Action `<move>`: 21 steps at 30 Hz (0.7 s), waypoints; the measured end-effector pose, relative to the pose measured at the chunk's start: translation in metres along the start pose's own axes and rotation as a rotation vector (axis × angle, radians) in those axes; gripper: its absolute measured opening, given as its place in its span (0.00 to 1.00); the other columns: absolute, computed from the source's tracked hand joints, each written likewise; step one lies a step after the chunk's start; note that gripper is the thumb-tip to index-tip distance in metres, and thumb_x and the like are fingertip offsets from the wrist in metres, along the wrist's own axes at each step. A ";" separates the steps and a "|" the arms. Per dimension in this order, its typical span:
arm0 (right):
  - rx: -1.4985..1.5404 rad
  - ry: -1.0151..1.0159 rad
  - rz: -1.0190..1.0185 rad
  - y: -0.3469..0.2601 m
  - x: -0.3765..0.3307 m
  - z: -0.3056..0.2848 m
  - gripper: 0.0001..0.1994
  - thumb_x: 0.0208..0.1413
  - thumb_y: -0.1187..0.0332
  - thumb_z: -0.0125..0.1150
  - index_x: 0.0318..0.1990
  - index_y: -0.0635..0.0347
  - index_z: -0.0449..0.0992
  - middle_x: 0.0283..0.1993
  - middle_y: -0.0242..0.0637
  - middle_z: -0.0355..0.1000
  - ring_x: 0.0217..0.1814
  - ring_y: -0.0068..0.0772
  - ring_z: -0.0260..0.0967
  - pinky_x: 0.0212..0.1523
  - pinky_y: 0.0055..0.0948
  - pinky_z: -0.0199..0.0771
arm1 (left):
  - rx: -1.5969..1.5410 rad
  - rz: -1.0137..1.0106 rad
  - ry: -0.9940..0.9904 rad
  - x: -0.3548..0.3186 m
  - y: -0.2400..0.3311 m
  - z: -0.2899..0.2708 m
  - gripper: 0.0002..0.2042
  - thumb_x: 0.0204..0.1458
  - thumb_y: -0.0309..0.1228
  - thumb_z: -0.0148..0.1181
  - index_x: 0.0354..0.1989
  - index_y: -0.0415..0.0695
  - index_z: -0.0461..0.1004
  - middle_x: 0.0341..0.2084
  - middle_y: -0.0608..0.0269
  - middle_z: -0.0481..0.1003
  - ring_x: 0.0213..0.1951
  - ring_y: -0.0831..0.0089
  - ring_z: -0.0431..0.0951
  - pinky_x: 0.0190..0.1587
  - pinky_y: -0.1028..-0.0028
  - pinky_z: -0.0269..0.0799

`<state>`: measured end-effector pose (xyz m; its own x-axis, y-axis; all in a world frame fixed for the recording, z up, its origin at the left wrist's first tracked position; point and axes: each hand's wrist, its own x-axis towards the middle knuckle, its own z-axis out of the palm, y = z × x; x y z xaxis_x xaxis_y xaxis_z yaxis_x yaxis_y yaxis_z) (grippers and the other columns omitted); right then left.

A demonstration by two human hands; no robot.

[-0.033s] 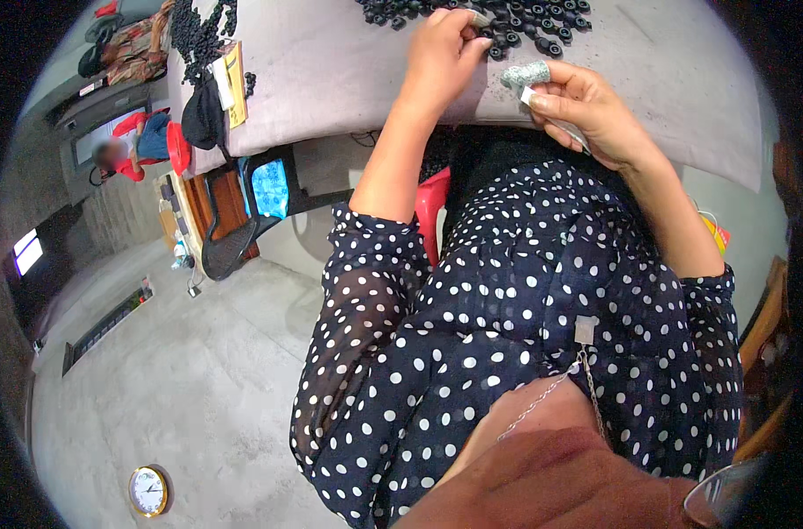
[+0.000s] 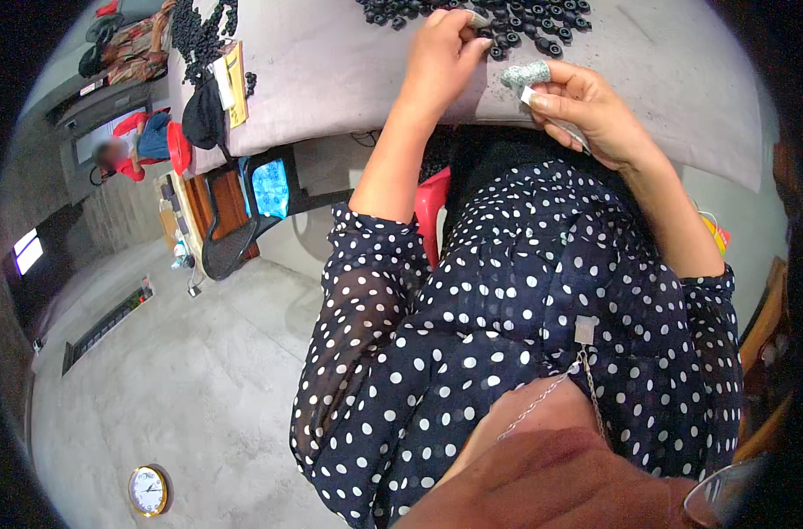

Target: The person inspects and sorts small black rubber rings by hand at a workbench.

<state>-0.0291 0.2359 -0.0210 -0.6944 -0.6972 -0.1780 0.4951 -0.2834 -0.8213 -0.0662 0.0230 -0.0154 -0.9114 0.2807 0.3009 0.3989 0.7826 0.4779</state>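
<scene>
My left hand is at the near edge of a pile of small black round parts. Its thumb and forefinger close around one small black part, mostly hidden by the fingers, and a greyish wrap covers a fingertip. To its right, just over the table's near edge, my right hand is closed on a slim tool with a white end beside the thumb tip. A greyish end of it shows under the palm; its kind cannot be made out. A grey-green patterned wrap covers the right forefinger.
The table has a light grey cover. At its left lie more black parts, a yellow box and a black cap-like thing. A black chair stands left, and a person in red sits farther off.
</scene>
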 end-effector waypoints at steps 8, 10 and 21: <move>-0.006 0.095 -0.072 0.004 0.001 0.001 0.12 0.54 0.65 0.57 0.43 0.59 0.72 0.24 0.23 0.66 0.16 0.09 0.59 0.13 0.10 0.54 | -0.700 -0.332 -0.001 -0.034 0.021 -0.007 0.09 0.47 0.20 0.59 0.37 0.40 0.70 0.27 0.65 0.75 0.23 0.82 0.67 0.26 0.83 0.62; 0.000 0.138 -0.102 0.004 0.001 0.001 0.12 0.54 0.65 0.58 0.43 0.59 0.72 0.23 0.23 0.66 0.17 0.09 0.59 0.13 0.10 0.54 | -1.174 -0.619 -0.094 -0.039 0.044 -0.016 0.09 0.46 0.22 0.60 0.36 0.39 0.71 0.28 0.65 0.76 0.23 0.84 0.68 0.24 0.84 0.64; -0.213 0.095 -0.160 -0.001 -0.003 0.015 0.15 0.54 0.65 0.57 0.47 0.60 0.71 0.30 0.26 0.72 0.20 0.08 0.60 0.17 0.09 0.55 | -1.771 -0.874 -0.080 -0.056 0.062 -0.011 0.09 0.54 0.25 0.51 0.43 0.38 0.70 0.30 0.66 0.71 0.25 0.82 0.66 0.26 0.83 0.63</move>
<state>-0.0199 0.2285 -0.0122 -0.8059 -0.5868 -0.0788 0.2613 -0.2330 -0.9367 0.0103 0.0498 0.0063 -0.8623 0.2529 -0.4388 -0.4921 -0.6227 0.6083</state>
